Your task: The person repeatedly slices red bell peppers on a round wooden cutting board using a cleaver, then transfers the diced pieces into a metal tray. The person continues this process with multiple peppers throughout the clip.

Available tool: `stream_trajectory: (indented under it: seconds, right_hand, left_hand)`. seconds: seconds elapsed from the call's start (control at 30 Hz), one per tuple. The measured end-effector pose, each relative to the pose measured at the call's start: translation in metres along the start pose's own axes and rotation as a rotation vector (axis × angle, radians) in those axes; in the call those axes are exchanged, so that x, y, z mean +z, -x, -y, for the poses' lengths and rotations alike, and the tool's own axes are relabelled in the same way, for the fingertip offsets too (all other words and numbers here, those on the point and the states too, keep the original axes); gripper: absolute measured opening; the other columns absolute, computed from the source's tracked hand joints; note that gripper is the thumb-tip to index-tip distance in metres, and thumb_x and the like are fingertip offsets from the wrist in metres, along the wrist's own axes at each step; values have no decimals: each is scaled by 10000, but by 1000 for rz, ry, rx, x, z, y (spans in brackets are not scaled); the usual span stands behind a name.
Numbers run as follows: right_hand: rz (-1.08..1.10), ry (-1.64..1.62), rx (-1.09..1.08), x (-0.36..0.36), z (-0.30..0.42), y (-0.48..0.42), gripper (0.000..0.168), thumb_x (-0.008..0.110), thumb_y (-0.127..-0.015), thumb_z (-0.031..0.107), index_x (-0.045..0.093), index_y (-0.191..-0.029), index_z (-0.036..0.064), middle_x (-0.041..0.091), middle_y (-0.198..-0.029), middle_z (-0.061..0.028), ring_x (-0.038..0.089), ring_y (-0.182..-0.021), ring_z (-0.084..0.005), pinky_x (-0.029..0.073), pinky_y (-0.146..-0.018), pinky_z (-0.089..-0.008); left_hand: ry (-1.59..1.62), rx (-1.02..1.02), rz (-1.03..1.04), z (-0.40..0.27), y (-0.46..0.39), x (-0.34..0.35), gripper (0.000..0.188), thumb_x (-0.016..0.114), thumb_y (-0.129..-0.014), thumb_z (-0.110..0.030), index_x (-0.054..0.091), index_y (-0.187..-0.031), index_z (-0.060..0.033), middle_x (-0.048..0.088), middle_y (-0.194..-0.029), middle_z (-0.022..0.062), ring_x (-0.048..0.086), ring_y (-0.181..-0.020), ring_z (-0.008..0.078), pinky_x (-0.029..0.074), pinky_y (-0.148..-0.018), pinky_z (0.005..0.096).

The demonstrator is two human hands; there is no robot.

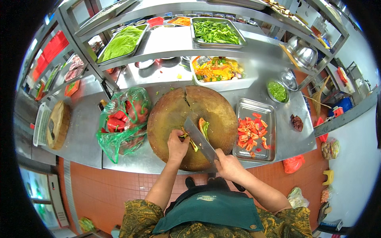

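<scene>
A round wooden chopping block with a crack at its far edge stands before me. My right hand grips the handle of a cleaver, whose broad blade slants over the block to the far left. Left of the blade, my left hand pinches a greenish-yellow and red piece of pepper. Another pepper piece, orange outside with pale green inside, lies right of the blade. A steel tray with chopped red pepper is right of the block. Whole red peppers fill a green plastic bag on the left.
Behind the block stands a white tub of mixed cut vegetables. A steel shelf above holds trays of green vegetables. A bowl of chopped greens and a crumpled dark red item lie right; a smaller wooden block stands far left.
</scene>
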State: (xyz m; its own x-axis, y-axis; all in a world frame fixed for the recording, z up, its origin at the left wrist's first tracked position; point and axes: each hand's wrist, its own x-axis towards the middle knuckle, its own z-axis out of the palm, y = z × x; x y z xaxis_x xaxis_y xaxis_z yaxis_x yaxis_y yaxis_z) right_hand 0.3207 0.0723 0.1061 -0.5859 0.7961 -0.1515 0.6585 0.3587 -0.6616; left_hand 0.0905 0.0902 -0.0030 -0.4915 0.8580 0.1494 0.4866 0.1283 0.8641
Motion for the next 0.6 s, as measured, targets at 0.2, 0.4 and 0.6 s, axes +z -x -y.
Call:
stream_trajectory:
  seconds: [0.2,0.4,0.6]
  right_hand:
    - [96,165,79,3,16,-4,251,514,-865,65,397,-1077,-1,640,-726,-300,643,-716,-495,504,-647,-593]
    - [142,186,127,9,35,-19,294,521,-817,41,390,-1074,-16,644,-772,-328,650,-771,-504,512,-694,-586]
    - [51,81,67,19,6,-39,279,534,-907,133,407,-1113,-6,626,-809,-341,615,-771,-519,482,-704,-598]
  left_hand:
    - [-30,83,-40,4,0,5,294,728,-696,-31,539,-922,-20,603,-897,181,623,-799,370,519,-722,431]
    - [-108,38,-32,-4,3,6,312,743,-687,-47,549,-928,-8,611,-898,193,629,-828,385,518,-743,430]
    - [-90,110,-8,-6,5,5,283,721,-720,-52,535,-932,-25,582,-931,188,612,-813,400,518,-738,456]
